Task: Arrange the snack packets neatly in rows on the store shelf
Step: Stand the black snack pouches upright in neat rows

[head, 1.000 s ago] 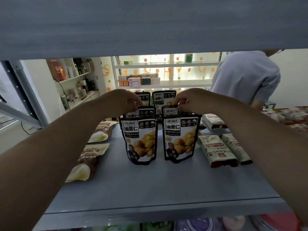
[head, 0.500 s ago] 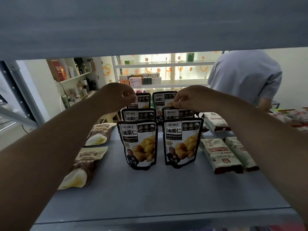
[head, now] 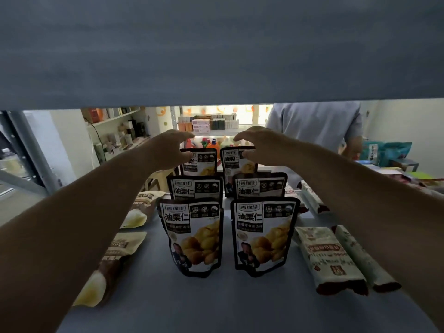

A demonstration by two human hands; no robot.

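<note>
Black-and-white chestnut packets stand upright on the grey shelf [head: 228, 306] in two columns, three deep. The front left packet [head: 193, 239] and front right packet [head: 263, 236] face me, the middle pair [head: 195, 188] [head: 260, 187] stands behind them, and the rear pair [head: 203, 161] [head: 234, 159] is at the back. My left hand [head: 169, 150] hovers with spread fingers at the rear left packet's top. Over the rear right packet's top my right hand [head: 262, 146] is spread the same way. Neither hand holds anything.
Brown-and-cream pouches [head: 113, 260] [head: 141, 207] lie flat at the left. White-and-red packets [head: 331, 258] [head: 312, 200] lie flat at the right. The upper shelf [head: 216, 49] hangs low overhead. A person in a grey shirt [head: 314, 123] stands beyond the shelf.
Both hands let go of the middle packets' tops and moved farther back and up to the rear pair, fingers now spread. The view moved closer and lower.
</note>
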